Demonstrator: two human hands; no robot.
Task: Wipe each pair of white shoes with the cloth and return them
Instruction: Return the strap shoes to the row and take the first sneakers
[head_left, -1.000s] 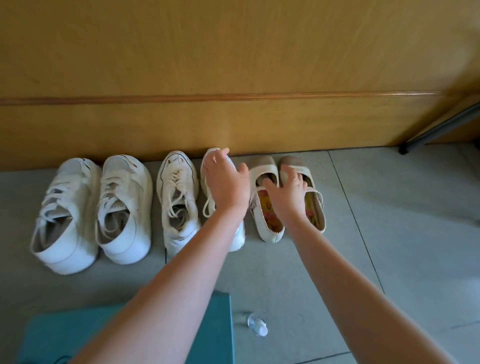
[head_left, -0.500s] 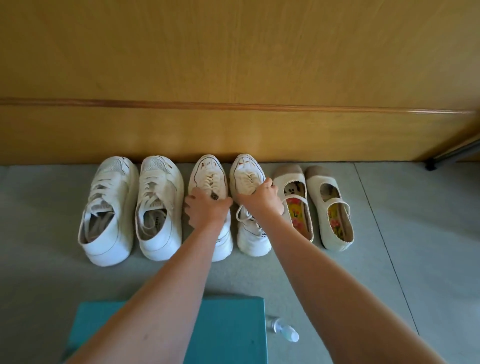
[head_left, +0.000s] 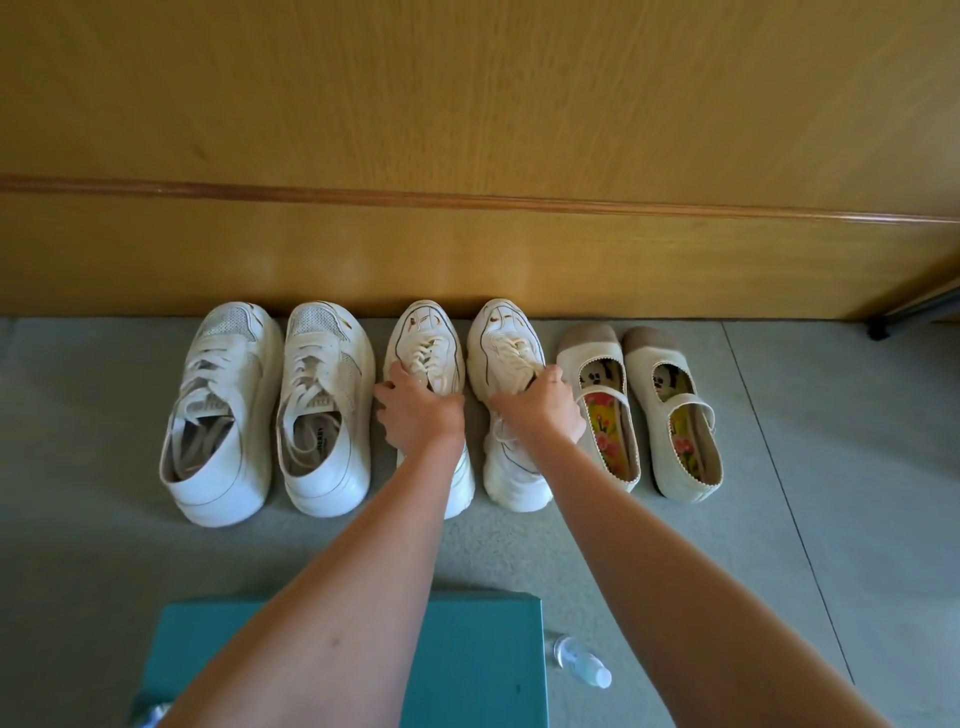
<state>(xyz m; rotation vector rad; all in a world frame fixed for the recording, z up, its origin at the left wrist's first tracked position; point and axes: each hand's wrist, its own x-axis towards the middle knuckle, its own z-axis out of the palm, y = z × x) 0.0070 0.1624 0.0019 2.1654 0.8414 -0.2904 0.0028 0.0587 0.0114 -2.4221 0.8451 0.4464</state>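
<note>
Three pairs of pale shoes stand in a row against the wooden wall, toes to the wall. My left hand (head_left: 418, 410) grips the left sneaker of the middle pair (head_left: 423, 338) at its opening. My right hand (head_left: 540, 402) grips the right sneaker of that pair (head_left: 501, 332) the same way. To the left stands a bulkier white sneaker pair (head_left: 270, 410). On the right stand two cream strap flats (head_left: 644, 410) with flowered insoles. No cloth shows in the view.
A teal box or stool (head_left: 483, 660) sits close in front of me under my arms. A small clear bottle (head_left: 582, 667) lies on the grey floor beside it. A dark metal leg (head_left: 883, 327) touches the floor at far right.
My hands left the right middle sneaker and the flats and now each hold one shoe of the middle pair. The view has shifted, so the shoe row sits further right in frame.
</note>
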